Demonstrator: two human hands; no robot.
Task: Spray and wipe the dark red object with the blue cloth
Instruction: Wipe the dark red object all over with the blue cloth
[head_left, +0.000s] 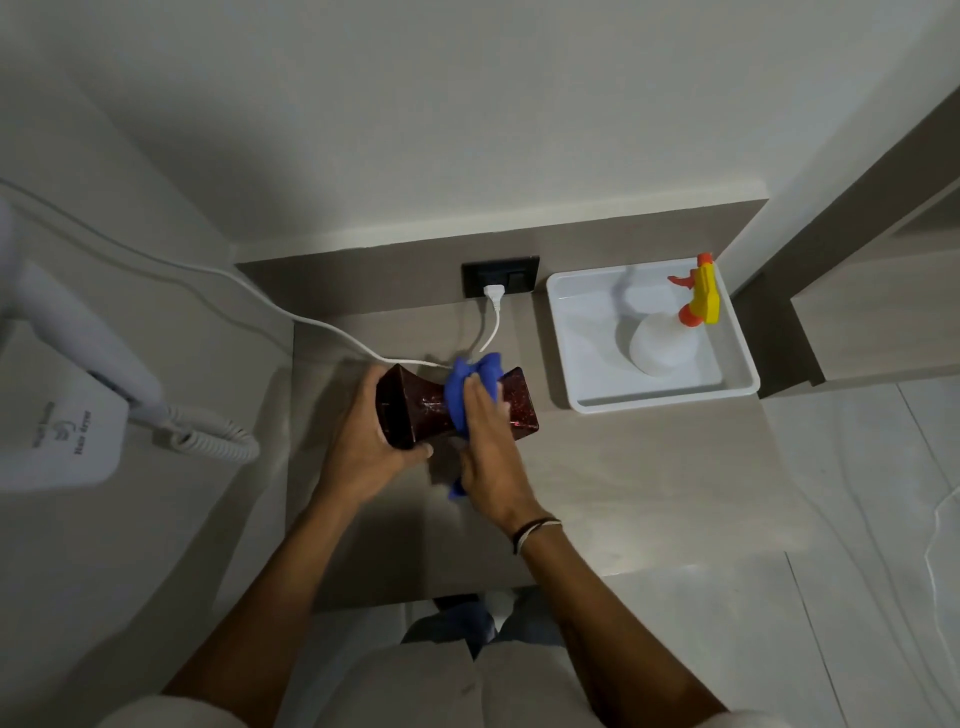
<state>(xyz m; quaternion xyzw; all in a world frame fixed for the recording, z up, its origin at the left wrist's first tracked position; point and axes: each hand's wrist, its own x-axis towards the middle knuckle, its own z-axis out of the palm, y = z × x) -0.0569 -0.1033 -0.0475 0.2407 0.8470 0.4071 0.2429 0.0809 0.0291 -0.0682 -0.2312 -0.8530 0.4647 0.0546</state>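
A dark red, hourglass-shaped object (415, 408) lies on its side above the grey counter (623, 483). My left hand (363, 452) grips its left end. My right hand (485, 447) presses a blue cloth (470, 384) onto its narrow middle, and a corner of the cloth hangs out below my palm. The object's right end shows beyond the cloth. A white spray bottle (662, 340) with a yellow and orange trigger head stands in a white tray (571, 364) at the back right.
A black wall socket (501, 275) holds a white plug whose cable runs left behind the object. A white wall-mounted hair dryer (67, 364) with a coiled cord hangs on the left. A grey cabinet side rises at the right.
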